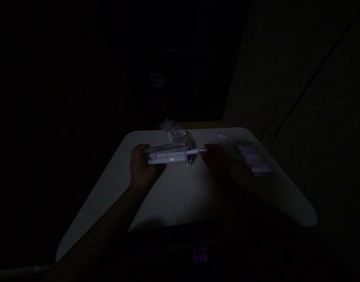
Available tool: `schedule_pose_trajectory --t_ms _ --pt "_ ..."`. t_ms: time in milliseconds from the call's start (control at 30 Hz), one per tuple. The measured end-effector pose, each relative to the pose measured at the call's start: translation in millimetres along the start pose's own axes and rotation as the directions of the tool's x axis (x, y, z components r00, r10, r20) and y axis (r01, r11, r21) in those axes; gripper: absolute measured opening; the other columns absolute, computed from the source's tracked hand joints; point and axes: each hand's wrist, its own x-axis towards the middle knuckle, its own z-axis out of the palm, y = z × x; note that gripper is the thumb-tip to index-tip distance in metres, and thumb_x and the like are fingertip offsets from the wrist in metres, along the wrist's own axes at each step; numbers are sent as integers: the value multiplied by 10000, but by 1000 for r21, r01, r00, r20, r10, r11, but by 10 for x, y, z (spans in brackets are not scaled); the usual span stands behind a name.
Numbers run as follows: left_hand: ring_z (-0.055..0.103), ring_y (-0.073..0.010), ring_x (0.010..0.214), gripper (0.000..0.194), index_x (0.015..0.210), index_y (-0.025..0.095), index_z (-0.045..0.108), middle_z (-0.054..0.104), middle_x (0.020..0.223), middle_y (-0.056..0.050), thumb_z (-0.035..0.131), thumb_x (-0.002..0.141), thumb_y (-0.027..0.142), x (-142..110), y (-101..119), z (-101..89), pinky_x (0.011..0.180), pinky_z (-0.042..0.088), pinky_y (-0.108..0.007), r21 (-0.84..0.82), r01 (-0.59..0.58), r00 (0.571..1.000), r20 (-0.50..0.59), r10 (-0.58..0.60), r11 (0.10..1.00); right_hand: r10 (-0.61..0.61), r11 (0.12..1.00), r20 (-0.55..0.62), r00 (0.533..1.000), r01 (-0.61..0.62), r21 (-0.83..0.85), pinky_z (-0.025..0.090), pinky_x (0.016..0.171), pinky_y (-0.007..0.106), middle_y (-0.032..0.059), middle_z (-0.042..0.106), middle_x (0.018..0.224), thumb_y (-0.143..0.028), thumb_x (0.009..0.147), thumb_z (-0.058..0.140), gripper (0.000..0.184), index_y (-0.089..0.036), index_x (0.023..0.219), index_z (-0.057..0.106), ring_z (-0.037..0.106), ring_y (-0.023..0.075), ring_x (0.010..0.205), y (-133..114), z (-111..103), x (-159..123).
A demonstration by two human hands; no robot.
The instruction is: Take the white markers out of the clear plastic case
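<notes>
The scene is very dark. My left hand [142, 166] is closed round the left end of a clear plastic case [168, 154] that holds white marker pens and lies crosswise on a pale table [174, 196]. My right hand [215, 158] pinches the end of one white pen [197, 150] that sticks out of the case's right end. The case's clear lid or flap [174, 131] stands up behind it.
Several more white pens [227, 141] lie in a row on the table at the right, beside a blurred patch. A pale wall or panel [285, 98] rises at the right. The table's rounded far corners and the dark surroundings limit what shows.
</notes>
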Motion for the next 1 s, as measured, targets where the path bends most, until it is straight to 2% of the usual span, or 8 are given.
schedule_pose_trajectory --t_ms 133,300,467,600,733,833,933,1000 --pt "580 -301 1109 620 1142 175 554 572 1186 -118 768 559 170 -12 -11 6 941 501 -470 12 -14 1000 -7 14 1000 -142 988 118 983 148 -44 564 777 334 52 697 923 -304 906 504 258 -225 1078 679 650 176 819 -12 35 -46" --pt "583 -290 1110 652 1159 196 553 567 1204 -100 774 546 167 -26 -28 18 936 511 -445 15 -14 999 -30 14 1000 -315 912 358 879 385 -141 528 942 387 129 627 1190 -179 903 403 495 -168 1382 528 589 227 1069 -27 82 -102" --pt "575 -295 1116 638 1157 195 541 568 1194 -104 773 563 172 -8 -7 -1 944 502 -456 43 -15 1000 -1 15 999 -171 866 522 836 380 -324 529 905 369 123 594 1195 -72 846 384 666 -210 1497 420 565 231 1016 -82 80 -128" --pt "566 -308 1119 625 1153 175 535 561 1201 -120 765 572 174 -7 -2 -8 943 494 -480 16 1 1000 12 -1 1000 -177 872 548 818 388 -297 515 940 377 117 604 1190 -86 849 385 669 -202 1508 400 557 237 1051 -100 53 -98" --pt "570 -294 1122 646 1162 222 527 557 1217 -95 762 563 170 -21 -1 -3 938 498 -464 19 22 1000 3 -22 1000 -127 880 449 884 310 -361 488 991 405 123 626 1200 -144 851 410 623 -166 1474 426 564 248 1095 26 -39 58" --pt "573 -292 1136 638 1149 243 526 556 1208 -82 765 561 181 -18 13 -5 950 498 -458 17 19 1000 -4 -19 1000 41 757 360 932 206 -620 420 1059 466 181 604 1289 -208 872 450 517 -103 1371 536 535 311 1200 172 -163 219" --pt "573 -292 1124 604 1117 222 528 557 1173 -90 765 563 175 -5 33 -16 959 493 -459 18 5 1000 4 -5 1000 215 591 356 910 169 -789 403 1056 475 222 598 1315 -218 895 455 448 -64 1291 595 549 340 1209 268 -260 310" --pt "570 -292 1115 594 1115 197 527 554 1165 -104 764 572 167 0 45 -22 961 491 -464 14 1 1000 9 -1 1000 250 541 399 882 215 -813 400 1053 465 229 624 1282 -193 907 437 407 -61 1244 621 561 333 1199 290 -280 314"
